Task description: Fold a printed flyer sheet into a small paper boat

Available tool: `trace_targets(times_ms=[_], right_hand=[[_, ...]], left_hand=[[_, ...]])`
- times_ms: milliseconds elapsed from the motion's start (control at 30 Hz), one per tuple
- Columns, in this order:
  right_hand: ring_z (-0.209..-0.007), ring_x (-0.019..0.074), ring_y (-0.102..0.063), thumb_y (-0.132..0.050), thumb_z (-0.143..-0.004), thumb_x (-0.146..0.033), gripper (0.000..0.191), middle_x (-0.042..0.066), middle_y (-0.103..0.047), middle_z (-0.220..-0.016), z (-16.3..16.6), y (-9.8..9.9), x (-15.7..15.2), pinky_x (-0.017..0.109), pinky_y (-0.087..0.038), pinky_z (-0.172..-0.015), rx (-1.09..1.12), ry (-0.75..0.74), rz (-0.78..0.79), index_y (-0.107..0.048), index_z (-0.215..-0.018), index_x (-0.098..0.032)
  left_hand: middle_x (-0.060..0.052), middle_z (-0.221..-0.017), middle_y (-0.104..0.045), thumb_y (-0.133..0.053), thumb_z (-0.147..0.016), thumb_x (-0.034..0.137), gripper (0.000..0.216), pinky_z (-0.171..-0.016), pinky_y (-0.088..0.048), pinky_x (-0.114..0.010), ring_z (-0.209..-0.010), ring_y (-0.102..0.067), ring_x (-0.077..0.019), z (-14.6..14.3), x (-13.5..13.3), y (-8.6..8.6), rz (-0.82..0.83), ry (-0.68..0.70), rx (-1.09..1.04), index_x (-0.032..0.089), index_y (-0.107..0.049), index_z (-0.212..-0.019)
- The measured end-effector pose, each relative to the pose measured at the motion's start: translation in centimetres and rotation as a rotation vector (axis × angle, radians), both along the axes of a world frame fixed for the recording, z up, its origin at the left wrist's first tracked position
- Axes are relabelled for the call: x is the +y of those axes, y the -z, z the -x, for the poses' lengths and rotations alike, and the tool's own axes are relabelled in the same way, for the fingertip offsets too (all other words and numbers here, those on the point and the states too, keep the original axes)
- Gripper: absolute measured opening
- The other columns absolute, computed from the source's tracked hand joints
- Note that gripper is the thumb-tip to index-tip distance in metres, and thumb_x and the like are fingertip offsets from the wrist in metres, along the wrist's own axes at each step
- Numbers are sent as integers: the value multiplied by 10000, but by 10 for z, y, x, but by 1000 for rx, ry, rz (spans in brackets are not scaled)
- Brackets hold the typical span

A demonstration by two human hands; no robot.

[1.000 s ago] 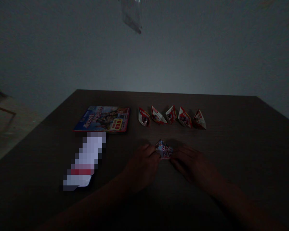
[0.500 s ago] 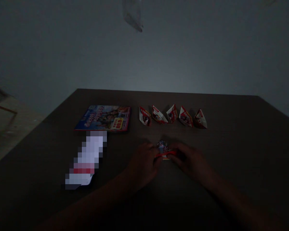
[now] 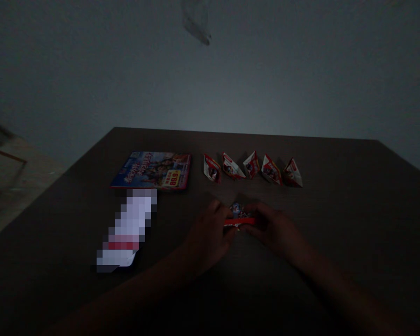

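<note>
Between the left hand [image 3: 207, 232] and the right hand [image 3: 276, 228], a small printed piece [image 3: 238, 210] is held, its red strip [image 3: 239, 222] pinched by the fingers of each; in the dim light, it can only be judged part-folded, with shaping left. Beyond both hands, five folded pieces [image 3: 251, 167] are stood in a row, apparently already finished.

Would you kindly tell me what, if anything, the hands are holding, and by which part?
A small printed piece with a red strip: left hand at its left end, right hand at its right.
</note>
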State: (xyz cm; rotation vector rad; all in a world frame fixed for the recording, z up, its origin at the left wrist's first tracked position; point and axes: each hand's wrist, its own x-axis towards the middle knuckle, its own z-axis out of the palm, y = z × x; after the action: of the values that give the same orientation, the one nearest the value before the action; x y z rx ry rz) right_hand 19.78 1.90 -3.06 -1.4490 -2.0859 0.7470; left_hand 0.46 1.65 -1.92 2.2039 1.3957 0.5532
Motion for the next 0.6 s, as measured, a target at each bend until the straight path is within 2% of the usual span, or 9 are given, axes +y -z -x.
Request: trace_targets(times_ms=[300,600], right_hand=[[-806,210,-686,-698,-739,-256,321,51,-716,-931,3,-1,1,330,-541,-697,23,50,35,-586,-1036,-209],[-810,214,-684,-709,-705,-237,367,67,-706,-960,3,-1,0,333,-549,-683,85,69,-42,-600,-1054,-200]], left_hand=[[-39,-928,-622,-636,-782,217,188,-714,-462,-305,-834,-593,-191,-2,8,-3,54,6,65,180,-583,-959],[-45,-955,-644,-645,-765,222,196,-726,-468,-308,-871,-611,-206,3,11,-8,61,26,112,186,-594,-951]])
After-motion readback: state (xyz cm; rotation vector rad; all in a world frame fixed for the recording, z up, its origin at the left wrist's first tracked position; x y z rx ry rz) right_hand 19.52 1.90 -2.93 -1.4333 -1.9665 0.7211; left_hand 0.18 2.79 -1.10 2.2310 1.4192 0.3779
